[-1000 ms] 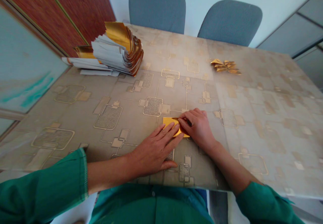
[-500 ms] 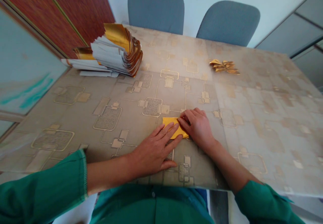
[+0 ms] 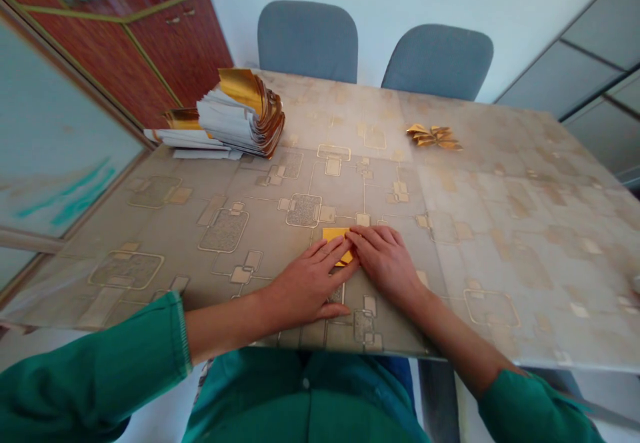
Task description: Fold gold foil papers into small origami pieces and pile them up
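Observation:
A small folded piece of gold paper [image 3: 334, 233] lies on the table near its front edge, partly covered by both hands. My left hand [image 3: 307, 283] rests flat over its lower left part, fingers spread and thumb held apart. My right hand [image 3: 387, 256] is closed at the paper's right edge, fingers together and pressing on it. Its fingertips meet those of the left hand, and its thumb is hidden.
A thick stack of gold and white paper sheets [image 3: 230, 120] stands at the back left of the patterned table [image 3: 270, 230]. Folded gold paper pieces [image 3: 434, 137] lie at the back right. Two grey chairs [image 3: 307, 40] stand behind the table, and a red-brown cabinet [image 3: 180, 50] at the left.
The right hand has moved left over the paper's right side, its fingers now flatter and covering more of it. The left hand stays on the paper. The view has tilted up slightly.

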A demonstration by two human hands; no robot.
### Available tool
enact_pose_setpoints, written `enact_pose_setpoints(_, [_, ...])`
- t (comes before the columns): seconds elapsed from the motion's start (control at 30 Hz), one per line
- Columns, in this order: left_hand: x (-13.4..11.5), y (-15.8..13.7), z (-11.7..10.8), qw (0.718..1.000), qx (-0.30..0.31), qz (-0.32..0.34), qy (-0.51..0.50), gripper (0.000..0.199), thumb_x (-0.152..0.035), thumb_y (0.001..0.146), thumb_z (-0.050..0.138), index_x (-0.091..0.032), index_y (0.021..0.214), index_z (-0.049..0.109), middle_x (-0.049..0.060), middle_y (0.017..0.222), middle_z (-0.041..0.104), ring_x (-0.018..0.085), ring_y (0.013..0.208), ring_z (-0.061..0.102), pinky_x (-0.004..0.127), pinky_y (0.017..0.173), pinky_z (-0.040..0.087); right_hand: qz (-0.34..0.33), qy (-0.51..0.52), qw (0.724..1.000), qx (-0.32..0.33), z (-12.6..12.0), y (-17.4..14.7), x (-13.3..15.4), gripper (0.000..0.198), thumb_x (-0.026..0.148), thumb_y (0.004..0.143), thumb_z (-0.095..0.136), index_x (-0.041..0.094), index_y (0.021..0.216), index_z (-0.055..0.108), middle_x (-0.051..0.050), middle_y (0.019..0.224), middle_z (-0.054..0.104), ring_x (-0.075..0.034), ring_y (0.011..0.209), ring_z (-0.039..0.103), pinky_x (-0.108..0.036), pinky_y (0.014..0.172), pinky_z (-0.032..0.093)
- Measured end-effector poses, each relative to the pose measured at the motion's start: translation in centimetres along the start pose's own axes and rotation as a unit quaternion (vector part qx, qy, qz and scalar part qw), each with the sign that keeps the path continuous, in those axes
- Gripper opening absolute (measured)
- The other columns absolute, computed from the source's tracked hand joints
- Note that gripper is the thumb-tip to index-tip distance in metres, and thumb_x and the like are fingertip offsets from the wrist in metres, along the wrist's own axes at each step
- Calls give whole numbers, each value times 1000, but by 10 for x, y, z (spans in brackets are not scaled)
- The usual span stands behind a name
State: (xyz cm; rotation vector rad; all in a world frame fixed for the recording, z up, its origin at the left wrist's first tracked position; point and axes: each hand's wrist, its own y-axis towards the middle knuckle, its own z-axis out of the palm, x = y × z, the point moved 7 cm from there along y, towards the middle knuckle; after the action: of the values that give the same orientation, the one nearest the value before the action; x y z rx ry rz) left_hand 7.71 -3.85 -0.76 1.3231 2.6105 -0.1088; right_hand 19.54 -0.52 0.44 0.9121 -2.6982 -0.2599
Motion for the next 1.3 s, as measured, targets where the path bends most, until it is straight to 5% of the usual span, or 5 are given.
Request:
enact_pose_setpoints(0.2, [4, -4, 2, 1000, 2, 28, 11, 87, -62, 88, 57, -17, 155, 22, 20, 161, 18, 31, 150, 17, 45, 119, 21, 9, -58, 998, 12, 9, -8, -4, 39, 25, 101, 42, 24, 138, 52, -6, 142, 56, -26, 119, 50, -51, 113, 19])
enact_pose_setpoints(0.57, [18, -39, -8, 998, -20, 34, 58, 69, -62, 94, 47, -24, 150, 35, 11, 158, 32, 28, 148, 26, 52, 121, 10, 7, -74, 997, 15, 11, -6, -4, 38, 24, 101, 41, 25, 138, 51, -6, 139, 57, -26, 117, 50, -51, 112, 21])
enact_pose_setpoints(0.93, [16, -27, -28, 991, -132, 19, 32, 23, -26, 100, 48, -19, 108, 68, 6, 123, 67, 23, 126, 53, 48, 113, 34, 14, -48, 999, 19, 8, 0, -6, 37, 22, 98, 47, 24, 134, 56, -7, 133, 60, -26, 111, 51, -49, 108, 29])
enact_pose_setpoints(1.1, [15, 2, -28, 991, -101, 42, 77, 17, -25, 95, 57, -14, 83, 64, 6, 88, 66, 20, 85, 61, 36, 82, 51, 3, 2, 1000, 22, 2, 2, -14, 36, 24, 98, 49, 23, 132, 58, -7, 131, 61, -25, 111, 52, -43, 99, 40])
enact_pose_setpoints(1.3, [12, 9, -25, 987, -102, 51, 112, 22, -17, 97, 47, -13, 84, 64, 7, 82, 62, 19, 77, 58, 32, 72, 48, -47, 88, 995, -11, -26, 0, 2, 27, 22, 95, 54, 22, 120, 64, -8, 118, 67, -20, 107, 57, -39, 94, 45])
